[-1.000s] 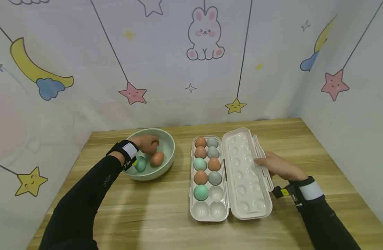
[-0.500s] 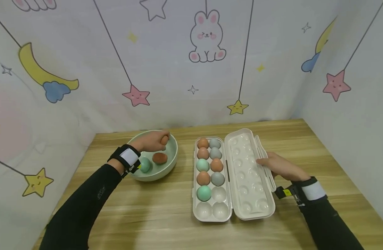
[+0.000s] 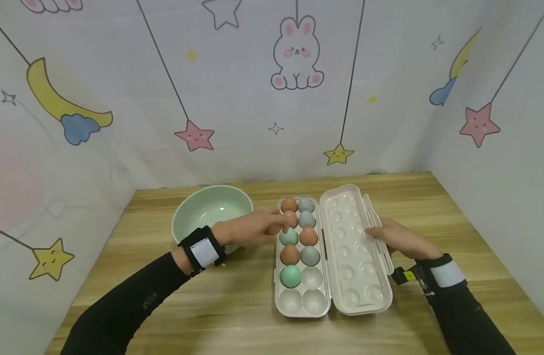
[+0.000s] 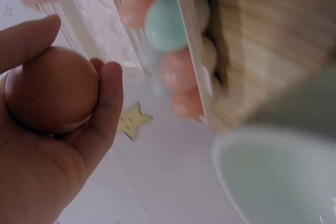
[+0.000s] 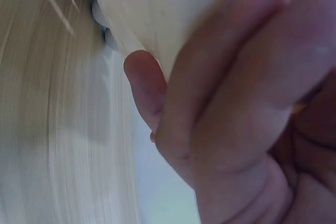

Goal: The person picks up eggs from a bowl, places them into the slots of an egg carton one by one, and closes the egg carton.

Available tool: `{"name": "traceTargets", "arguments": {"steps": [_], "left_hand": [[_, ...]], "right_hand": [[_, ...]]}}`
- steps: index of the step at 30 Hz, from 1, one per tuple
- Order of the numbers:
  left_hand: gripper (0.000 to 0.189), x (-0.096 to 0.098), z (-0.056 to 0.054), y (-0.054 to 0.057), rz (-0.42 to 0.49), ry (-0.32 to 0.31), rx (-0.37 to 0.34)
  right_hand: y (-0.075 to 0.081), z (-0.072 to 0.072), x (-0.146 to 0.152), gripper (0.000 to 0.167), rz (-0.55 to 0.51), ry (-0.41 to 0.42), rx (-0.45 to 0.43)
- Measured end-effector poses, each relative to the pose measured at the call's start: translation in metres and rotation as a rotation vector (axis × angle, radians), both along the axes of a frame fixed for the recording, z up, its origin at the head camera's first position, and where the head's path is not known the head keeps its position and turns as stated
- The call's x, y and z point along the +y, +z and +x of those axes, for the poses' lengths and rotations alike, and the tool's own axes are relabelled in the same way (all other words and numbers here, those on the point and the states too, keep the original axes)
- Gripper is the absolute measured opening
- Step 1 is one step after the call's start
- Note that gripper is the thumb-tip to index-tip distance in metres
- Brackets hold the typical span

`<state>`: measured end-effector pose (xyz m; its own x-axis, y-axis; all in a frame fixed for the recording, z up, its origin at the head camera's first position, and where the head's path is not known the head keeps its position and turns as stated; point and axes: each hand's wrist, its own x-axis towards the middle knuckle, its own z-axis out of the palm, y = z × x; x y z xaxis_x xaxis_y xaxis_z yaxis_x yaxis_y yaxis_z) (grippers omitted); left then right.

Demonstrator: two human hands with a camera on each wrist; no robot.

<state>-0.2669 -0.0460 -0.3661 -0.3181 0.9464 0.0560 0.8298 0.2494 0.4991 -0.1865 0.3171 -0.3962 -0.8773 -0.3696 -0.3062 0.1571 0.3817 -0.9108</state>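
Observation:
A brown egg (image 4: 52,90) sits in the curled fingers of my left hand (image 3: 254,228), plain in the left wrist view; in the head view that hand covers it. The hand hovers over the left edge of an opened egg carton (image 3: 313,301) with brown, grey and green eggs in its cups. Cups at the carton's near end hold no eggs. My right hand (image 3: 400,239) grips the right edge of the carton's lid (image 3: 353,246), thumb on top, fingers beneath. Left of the carton stands a pale green bowl (image 3: 187,212), its lower inside hidden by my left hand and wrist.
The wooden table (image 3: 236,315) carries both carton and bowl. A white cloth backdrop (image 3: 236,88) with printed stars and a rabbit (image 3: 297,52) rises behind the table and along both sides.
My left hand took a brown egg out of the bowl and carried it right, to the carton's left edge. The right hand stayed on the lid.

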Motion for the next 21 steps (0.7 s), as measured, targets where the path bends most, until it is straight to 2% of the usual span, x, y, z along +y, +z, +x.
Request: {"name": "traceTargets", "arguments": {"steps": [3, 7, 10, 15, 18, 21], "left_hand": [[0.021, 0.010, 0.014, -0.002, 0.035, -0.053, -0.013], [0.027, 0.023, 0.031, -0.006, -0.028, -0.052, -0.102], [0.035, 0.032, 0.039, -0.009, -0.055, -0.086, -0.139], [0.040, 0.042, 0.049, -0.017, -0.087, -0.156, -0.099], [0.042, 0.047, 0.053, -0.023, -0.104, -0.188, -0.031], [0.041, 0.053, 0.057, -0.028, -0.113, -0.195, 0.061]], "right_hand": [[0.000, -0.001, 0.000, 0.058, -0.004, 0.005, 0.008], [0.001, -0.001, -0.001, 0.056, -0.021, 0.024, 0.015], [0.000, -0.002, -0.001, 0.055, -0.028, 0.034, 0.022], [-0.001, -0.002, -0.001, 0.055, -0.039, 0.033, 0.019], [-0.002, -0.001, -0.001, 0.057, -0.039, 0.024, 0.020], [-0.003, 0.000, 0.000, 0.055, -0.034, 0.014, 0.024]]}}
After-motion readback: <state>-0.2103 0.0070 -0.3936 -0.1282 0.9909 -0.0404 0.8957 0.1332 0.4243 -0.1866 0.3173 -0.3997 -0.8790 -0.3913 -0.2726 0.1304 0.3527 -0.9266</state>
